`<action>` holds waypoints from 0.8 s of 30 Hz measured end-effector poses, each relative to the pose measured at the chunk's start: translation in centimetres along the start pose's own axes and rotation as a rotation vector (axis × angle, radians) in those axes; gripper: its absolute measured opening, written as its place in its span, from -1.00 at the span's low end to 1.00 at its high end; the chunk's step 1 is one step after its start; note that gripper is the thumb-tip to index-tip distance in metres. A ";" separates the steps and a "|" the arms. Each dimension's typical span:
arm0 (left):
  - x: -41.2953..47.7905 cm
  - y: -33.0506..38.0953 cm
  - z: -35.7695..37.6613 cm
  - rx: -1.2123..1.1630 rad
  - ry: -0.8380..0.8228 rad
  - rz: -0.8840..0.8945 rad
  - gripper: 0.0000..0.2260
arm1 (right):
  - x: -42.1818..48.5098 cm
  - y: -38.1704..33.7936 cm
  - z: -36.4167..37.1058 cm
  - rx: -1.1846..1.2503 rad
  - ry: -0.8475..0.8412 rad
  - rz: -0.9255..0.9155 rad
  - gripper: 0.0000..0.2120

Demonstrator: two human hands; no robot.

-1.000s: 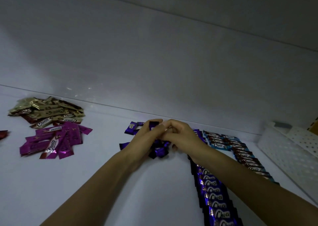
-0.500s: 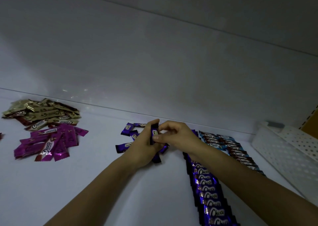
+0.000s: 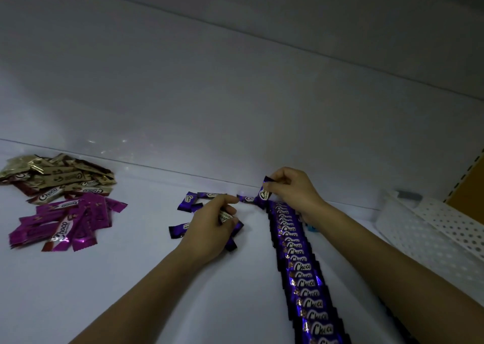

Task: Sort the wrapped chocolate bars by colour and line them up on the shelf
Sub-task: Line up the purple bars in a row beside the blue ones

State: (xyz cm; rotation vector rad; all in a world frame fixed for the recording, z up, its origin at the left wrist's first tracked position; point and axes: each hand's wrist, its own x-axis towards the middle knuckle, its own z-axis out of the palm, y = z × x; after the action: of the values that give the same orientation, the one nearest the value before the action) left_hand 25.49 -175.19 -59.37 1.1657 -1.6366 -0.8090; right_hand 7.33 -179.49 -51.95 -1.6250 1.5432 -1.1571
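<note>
Moved since half a second ago: right hand (image 3: 290,194), parted from the left hand (image 3: 212,226) and shifted toward 2 o'clock, to the far end of the purple row (image 3: 301,267), taking the held purple bar (image 3: 264,193) along. Both hands previously joined over the loose purple bars (image 3: 187,201).

Right hand: thumb and forefinger pinching the upper end of the held purple bar, other fingers curled. Bar hanging near upright, "Choco" logo facing the camera, at the 12 o'clock end of the purple row. Contact between bar and row: cannot tell.

Left hand: fingers curled round a purple bundle (image 3: 226,216), forefinger reaching toward 1 o'clock. More purple wrappers protruding beneath the palm at 5 o'clock.

Purple row: overlapping bars, logos up, running from the lower frame edge at 5 o'clock up to the back wall (image 3: 235,95).

Loose purple bars: scattered on the white shelf (image 3: 117,278) from 9 to 12 o'clock of the left hand, partly hidden by it.

Surroundings:
- Magenta pile (image 3: 68,223) at 9 o'clock of the frame, unsorted.
- Gold pile (image 3: 57,176) directly behind it at 10 o'clock, the edges touching.
- White perforated basket (image 3: 432,228) at 3 o'clock, apart from the purple row.
- Blue wrapper (image 3: 311,228) just beside the purple row at 3 o'clock, mostly hidden behind the right wrist.
- Right forearm crossing between the purple row and the basket, blocking the shelf beneath.
</note>
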 end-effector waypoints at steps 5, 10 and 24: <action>0.3 -0.3 0.1 -0.094 0.072 -0.002 -0.70 | 1.2 1.0 0.6 0.022 -0.074 0.008 -0.84; 0.3 -0.3 0.1 -0.126 0.073 -0.002 -0.69 | 2.7 2.1 1.2 -0.360 -0.052 -0.093 -0.92; -0.1 0.4 0.1 -0.037 0.039 0.023 -0.69 | 3.7 4.0 1.9 -0.773 -0.112 -0.260 -0.85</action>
State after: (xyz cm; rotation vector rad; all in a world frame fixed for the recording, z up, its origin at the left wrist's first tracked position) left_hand 25.26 -174.91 -59.05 1.1282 -1.5938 -0.7941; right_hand 7.02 -183.91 -55.66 -2.3939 1.8676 -0.5766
